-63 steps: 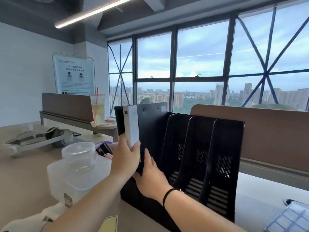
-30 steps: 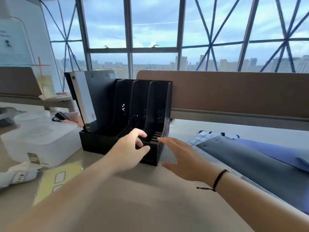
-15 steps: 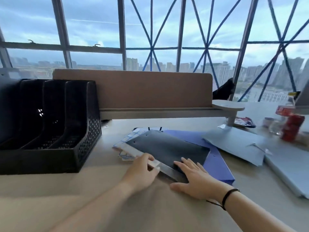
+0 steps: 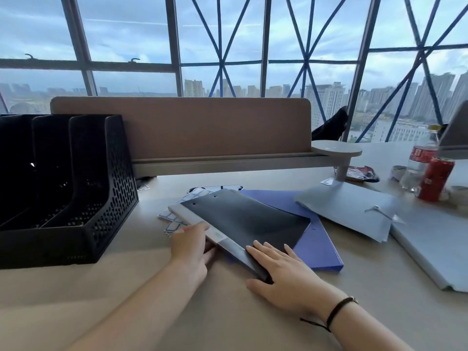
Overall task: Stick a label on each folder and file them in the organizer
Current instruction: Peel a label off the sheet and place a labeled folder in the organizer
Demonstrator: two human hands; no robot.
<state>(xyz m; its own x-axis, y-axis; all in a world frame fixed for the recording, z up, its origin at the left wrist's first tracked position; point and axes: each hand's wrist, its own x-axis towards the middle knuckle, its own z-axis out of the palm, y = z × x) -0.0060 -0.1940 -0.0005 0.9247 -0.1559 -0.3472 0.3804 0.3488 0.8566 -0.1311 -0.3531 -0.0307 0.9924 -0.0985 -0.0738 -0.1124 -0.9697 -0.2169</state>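
A black folder with a grey spine lies tilted on top of a blue folder in the middle of the desk. My left hand grips the spine's near edge, thumb on top and fingers underneath. At the folder's near corner rests my right hand, fingers spread flat on the cover and thumb against the edge. A sheet of blue-edged labels pokes out from under the black folder. The black organizer stands at the left; its visible slots look dark and bare.
A grey folder with a string clasp lies to the right, beside a closed grey laptop. A red can and a bottle stand at the far right. A brown partition runs along the back.
My view swung right from the organizer, where a first folder was filed. Both hands went to the black folder on the desk; its spine edge now sits raised in my left hand.
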